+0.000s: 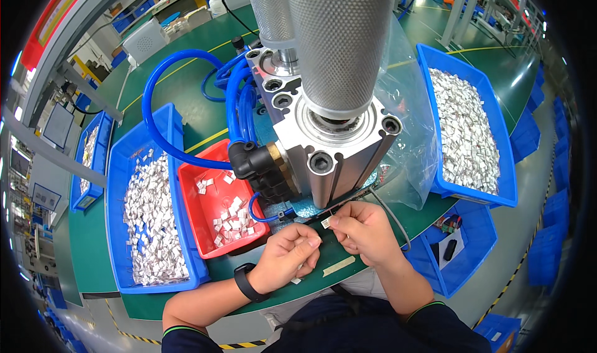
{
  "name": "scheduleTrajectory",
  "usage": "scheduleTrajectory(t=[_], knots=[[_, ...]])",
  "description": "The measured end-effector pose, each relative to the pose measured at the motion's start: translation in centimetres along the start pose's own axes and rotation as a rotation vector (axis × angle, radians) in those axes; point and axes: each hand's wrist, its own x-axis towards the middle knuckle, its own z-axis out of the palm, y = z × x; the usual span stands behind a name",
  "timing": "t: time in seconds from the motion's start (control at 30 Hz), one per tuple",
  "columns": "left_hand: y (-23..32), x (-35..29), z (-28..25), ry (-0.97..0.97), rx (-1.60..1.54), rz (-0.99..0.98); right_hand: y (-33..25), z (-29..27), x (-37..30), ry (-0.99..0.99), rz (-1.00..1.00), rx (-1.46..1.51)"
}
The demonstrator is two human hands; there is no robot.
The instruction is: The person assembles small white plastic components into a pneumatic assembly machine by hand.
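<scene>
Nearest us, our left hand [287, 256], with a black wristband [248, 282] on its wrist, rests on the green desk [205, 113] with the fingers curled loosely inward; we cannot tell whether it holds anything. Just at its 2 o'clock, our right hand [364, 230] pinches a small silver part [326, 222] between thumb and fingertips, right at the foot of the press. A strip of tan tape [339, 265] lies on the desk between the two wrists.

At 10 o'clock from the left hand sits a red bin [198, 219] holding a scatter of the same small silver parts, and just beyond it at 9 o'clock a blue bin [118, 228] is heaped with many more. Straight ahead at 12 o'clock stands the pneumatic press [336, 148], with its metal block, two perforated silver cylinders and looping blue air hoses [155, 92]. A clear plastic bag [410, 141] hangs at its right side. Farther off at 2 o'clock, another blue bin [507, 160] is filled with silver parts, and at 4 o'clock a lower blue bin [479, 241] holds a few dark items.
</scene>
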Motion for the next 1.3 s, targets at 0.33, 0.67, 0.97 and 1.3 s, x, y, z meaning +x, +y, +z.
scheduleTrajectory(t=[0.33,0.67,0.97,1.3], knots=[[0.15,-0.07,-0.04,0.002,0.005,-0.006,-0.12,0.15,0.16,-0.018,-0.004,0.061],[0.06,-0.01,0.03,0.029,0.054,0.006,-0.24,0.22,0.04,-0.018,-0.01,0.07],[-0.01,-0.01,-0.28,-0.004,0.023,-0.002,0.17,0.23,-0.19,0.017,-0.057,-0.009],[0.05,-0.06,-0.38,0.001,0.001,-0.016,0.07,-0.07,-0.38,-0.099,0.011,0.089]])
